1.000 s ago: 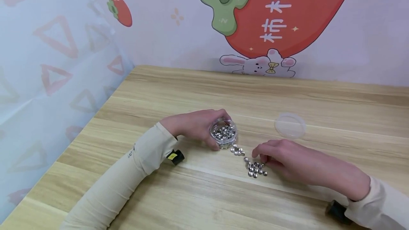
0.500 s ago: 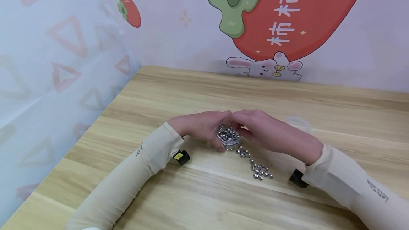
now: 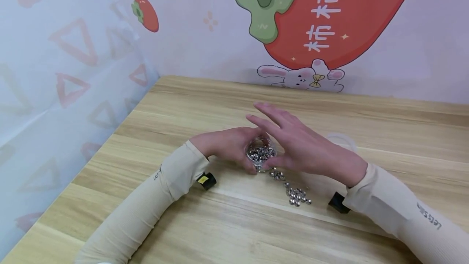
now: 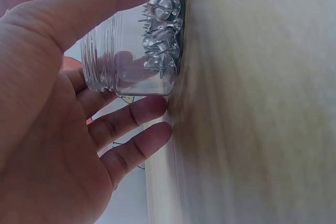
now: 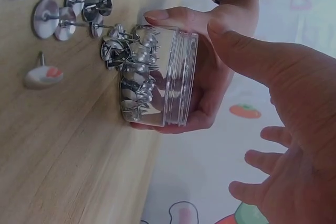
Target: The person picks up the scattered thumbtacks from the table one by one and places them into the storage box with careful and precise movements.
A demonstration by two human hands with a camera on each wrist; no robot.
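A clear round jar, partly filled with silver thumbtacks, stands upright on the wooden table without a lid on it. My left hand holds it by the side, the thumb and fingers curved round the wall. Over the jar's right side is my right hand, its fingers spread and nothing held between them. Its thumb is close to the rim; whether it touches cannot be told. Loose thumbtacks lie in a scattered group in front, and a smaller cluster of thumbtacks lies near the jar's base.
A clear lid lies on the table behind my right hand and is partly hidden by it. A printed backdrop rises along the table's far edge, with another patterned sheet on the left.
My right hand has moved from the loose thumbtacks up and left to the jar's mouth, then its fingers have spread. The left hand still holds the jar in place.
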